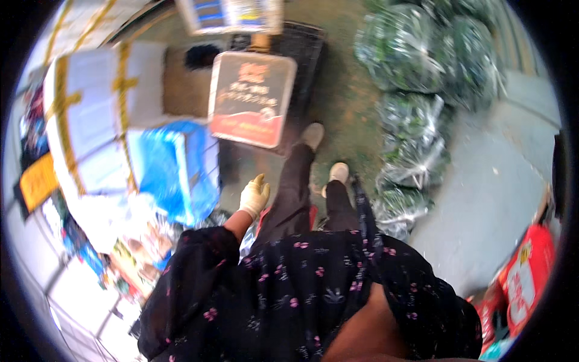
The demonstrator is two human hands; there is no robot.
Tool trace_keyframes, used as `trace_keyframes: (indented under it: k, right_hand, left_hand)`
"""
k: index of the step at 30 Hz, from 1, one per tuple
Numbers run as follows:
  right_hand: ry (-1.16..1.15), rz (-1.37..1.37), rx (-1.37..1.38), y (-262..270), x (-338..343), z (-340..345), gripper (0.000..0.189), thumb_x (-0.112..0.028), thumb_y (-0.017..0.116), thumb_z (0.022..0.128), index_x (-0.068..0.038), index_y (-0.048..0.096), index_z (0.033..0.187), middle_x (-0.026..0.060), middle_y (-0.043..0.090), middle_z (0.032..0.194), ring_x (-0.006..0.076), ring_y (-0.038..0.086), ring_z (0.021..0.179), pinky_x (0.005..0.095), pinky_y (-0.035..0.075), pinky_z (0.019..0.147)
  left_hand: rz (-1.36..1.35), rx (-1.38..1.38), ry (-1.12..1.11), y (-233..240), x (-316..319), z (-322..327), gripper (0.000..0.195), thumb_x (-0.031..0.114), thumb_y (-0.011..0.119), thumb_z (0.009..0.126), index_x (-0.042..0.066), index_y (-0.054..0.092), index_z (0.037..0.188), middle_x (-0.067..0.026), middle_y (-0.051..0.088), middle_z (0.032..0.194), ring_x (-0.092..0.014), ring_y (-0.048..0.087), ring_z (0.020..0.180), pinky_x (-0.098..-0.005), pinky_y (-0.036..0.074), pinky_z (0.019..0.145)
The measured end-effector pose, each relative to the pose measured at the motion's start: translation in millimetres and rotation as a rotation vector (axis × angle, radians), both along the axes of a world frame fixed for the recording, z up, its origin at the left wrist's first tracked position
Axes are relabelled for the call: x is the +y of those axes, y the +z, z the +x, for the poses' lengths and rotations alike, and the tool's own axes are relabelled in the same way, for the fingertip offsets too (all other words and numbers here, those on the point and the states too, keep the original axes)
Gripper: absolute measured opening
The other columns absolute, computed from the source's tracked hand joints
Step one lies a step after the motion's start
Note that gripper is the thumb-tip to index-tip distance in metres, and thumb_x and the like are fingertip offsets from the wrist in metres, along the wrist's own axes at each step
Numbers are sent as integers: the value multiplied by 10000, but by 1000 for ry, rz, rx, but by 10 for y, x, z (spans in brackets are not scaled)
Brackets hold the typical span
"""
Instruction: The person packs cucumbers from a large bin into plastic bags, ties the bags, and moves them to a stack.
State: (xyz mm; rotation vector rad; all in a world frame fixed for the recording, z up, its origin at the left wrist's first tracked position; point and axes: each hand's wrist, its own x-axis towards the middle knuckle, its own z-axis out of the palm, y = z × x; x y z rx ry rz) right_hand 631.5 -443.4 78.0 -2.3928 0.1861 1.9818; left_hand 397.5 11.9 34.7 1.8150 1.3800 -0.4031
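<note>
My left hand (254, 196) wears a pale yellowish glove and hangs beside my left thigh, its fingers loosely bent and apart, with nothing seen in it. Just left of it a blue plastic bag (176, 172) lies over a white box. Beyond the hand is a flat board or cover (252, 99) with a dark upper part, a red lower part and writing. It is blurred, and part of a black platform (312, 59) shows behind it. My right hand is out of view; a bare part of that arm shows at the lower right, below the dark flowered garment.
White foam boxes (97, 99) with yellow tape stand at the left. Clear plastic bags of leafy greens (402, 50) line the floor to the right of my feet. A red bag (529, 271) lies at the far right. Another printed box (235, 16) is at the top.
</note>
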Motion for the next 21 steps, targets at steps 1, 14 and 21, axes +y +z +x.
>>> trace_keyframes:
  k: [1,14,21]
  right_hand:
    - [-10,3,6,18,-42,52,348,-335,552,848,-37,628,1012,170,641,945,314,600,901,383,465,792]
    - [160,193,-89,64,413,1061,363,-349,564,853,-31,630,1016,146,647,932,275,603,881,355,466,778]
    - [289,313,-133,106,1066,1335,371,-356,571,855,-28,631,1018,134,650,925,253,604,870,340,466,770]
  left_hand:
    - [-18,83,76,41,-7,-193,401,322,559,837,53,590,1132,-208,630,1037,-362,594,985,-422,472,840]
    - [-430,425,400,488,-3198,-2354,447,377,463,821,53,656,1061,-208,633,1059,-347,589,1044,-412,443,914]
    - [-370,254,629,457,-3262,-2229,435,376,459,836,54,655,1052,-204,640,1044,-338,595,1037,-397,449,906]
